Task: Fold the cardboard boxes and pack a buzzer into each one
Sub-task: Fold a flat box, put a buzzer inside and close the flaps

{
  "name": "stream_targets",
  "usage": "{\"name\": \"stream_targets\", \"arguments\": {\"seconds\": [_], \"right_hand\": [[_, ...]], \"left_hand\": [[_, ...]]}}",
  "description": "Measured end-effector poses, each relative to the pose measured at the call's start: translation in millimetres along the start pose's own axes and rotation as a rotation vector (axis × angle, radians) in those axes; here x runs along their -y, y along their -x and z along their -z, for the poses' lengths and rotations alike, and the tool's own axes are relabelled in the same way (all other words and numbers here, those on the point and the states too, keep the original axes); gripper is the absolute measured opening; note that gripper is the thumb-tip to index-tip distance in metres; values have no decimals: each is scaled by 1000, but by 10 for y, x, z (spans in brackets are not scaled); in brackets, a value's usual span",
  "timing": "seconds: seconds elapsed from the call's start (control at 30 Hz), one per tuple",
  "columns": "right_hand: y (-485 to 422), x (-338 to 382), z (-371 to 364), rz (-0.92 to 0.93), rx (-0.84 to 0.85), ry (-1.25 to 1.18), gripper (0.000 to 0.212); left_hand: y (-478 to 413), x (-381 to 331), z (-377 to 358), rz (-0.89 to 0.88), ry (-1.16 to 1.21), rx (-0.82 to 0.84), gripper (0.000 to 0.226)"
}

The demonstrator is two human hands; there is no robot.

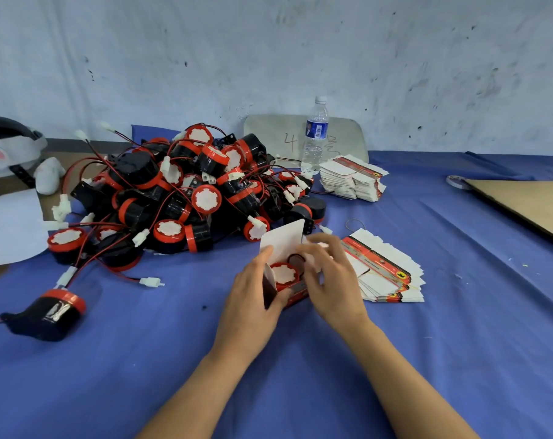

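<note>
A small red and white cardboard box [287, 245] stands open on the blue cloth [300, 359], its white lid flap raised. A red and black buzzer [283, 274] sits inside it, its wire looping above. My left hand [253, 299] grips the box's left side, thumb at the front. My right hand [329, 277] curls round the box's right side and flap. A big pile of buzzers [186, 191] with red wires lies behind. Flat unfolded boxes [386, 270] are stacked just right of my hands.
A second stack of flat boxes [352, 177] and a water bottle [314, 134] stand at the back. One loose buzzer [54, 312] lies at the left. A brown cardboard sheet [528, 204] lies at the right. A wall closes off the far side.
</note>
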State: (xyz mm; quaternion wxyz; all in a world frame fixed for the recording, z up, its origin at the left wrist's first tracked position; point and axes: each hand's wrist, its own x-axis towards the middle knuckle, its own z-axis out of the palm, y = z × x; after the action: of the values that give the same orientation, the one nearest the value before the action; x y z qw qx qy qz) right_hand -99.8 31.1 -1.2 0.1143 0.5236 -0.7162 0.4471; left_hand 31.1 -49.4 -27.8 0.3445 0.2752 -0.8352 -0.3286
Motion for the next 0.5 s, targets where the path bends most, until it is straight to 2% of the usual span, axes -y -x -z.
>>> {"name": "stream_targets", "arguments": {"seconds": [0.07, 0.17, 0.27, 0.37, 0.5], "right_hand": [[-14, -2, 42, -137, -46, -242, 50], [-38, -31, 79, -352, 60, -476, 65], [-51, -107, 87, -482, 140, -578, 57], [-56, -154, 95, -512, 190, -609, 47], [-55, -162, 50, -604, 173, -624, 40]], "left_hand": [[-23, 33, -18, -10, 17, -5, 74], [-43, 48, -35, -28, 34, 2, 79], [-41, 50, -38, -41, 43, 7, 83], [-36, 46, -43, -73, 8, 31, 84], [-31, 49, -52, -129, -49, 35, 83]]}}
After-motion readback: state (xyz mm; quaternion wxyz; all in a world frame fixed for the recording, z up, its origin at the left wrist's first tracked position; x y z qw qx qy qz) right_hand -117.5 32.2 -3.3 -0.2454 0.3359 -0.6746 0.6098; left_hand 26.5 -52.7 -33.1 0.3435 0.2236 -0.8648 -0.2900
